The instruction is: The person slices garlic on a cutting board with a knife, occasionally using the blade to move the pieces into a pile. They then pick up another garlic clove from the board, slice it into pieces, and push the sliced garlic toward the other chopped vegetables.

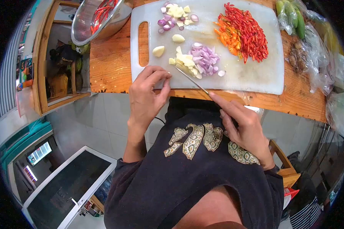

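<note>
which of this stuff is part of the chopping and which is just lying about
In use: knife in right hand; left hand by the chopped garlic; white cutting board.
Lying about: sliced shallots, red chillies, orange chillies, whole garlic cloves, steel bowl, bagged vegetables.

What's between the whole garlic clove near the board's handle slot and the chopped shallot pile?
Head view: pale chopped garlic pieces sit between the garlic clove and the shallot pile.

One cutting board (252, 72), one knife (193, 81), one steel bowl (84, 26) — two whole garlic cloves (158, 50)
</note>
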`<state>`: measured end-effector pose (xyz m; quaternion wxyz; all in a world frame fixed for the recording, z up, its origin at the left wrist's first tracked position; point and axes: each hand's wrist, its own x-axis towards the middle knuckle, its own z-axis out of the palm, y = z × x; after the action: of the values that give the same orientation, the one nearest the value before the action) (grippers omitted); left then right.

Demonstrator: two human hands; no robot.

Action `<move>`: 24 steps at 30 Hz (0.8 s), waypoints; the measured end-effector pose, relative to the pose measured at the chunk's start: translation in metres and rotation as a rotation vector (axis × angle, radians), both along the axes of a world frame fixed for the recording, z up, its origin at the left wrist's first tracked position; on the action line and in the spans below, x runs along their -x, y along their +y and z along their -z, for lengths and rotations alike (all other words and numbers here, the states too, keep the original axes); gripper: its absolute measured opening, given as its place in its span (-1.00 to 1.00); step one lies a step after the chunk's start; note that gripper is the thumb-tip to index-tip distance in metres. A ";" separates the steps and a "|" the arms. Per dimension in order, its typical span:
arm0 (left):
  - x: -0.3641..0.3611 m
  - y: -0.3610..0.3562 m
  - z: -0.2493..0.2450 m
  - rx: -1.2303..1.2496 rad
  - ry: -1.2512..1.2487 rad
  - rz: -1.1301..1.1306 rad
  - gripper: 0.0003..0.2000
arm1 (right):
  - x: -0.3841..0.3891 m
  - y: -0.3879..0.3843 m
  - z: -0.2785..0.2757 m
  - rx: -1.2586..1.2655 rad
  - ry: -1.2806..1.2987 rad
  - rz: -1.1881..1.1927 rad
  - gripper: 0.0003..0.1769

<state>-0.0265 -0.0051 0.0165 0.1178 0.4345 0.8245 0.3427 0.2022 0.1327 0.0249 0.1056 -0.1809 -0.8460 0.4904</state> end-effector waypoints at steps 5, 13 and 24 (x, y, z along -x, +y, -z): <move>0.006 0.003 0.001 -0.032 0.107 -0.014 -0.80 | 0.011 -0.006 0.005 0.067 0.061 -0.019 -0.34; 0.007 0.015 0.005 -0.002 0.228 0.027 -0.81 | -0.004 0.004 -0.004 0.058 0.054 0.138 -0.41; 0.008 0.036 0.006 -0.061 0.217 0.060 -0.86 | -0.013 0.004 -0.001 0.063 0.081 0.185 -0.45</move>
<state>-0.0347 0.0305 0.0103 0.0246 0.4971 0.8081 0.3149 0.2151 0.1371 0.0257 0.1788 -0.2414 -0.8047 0.5120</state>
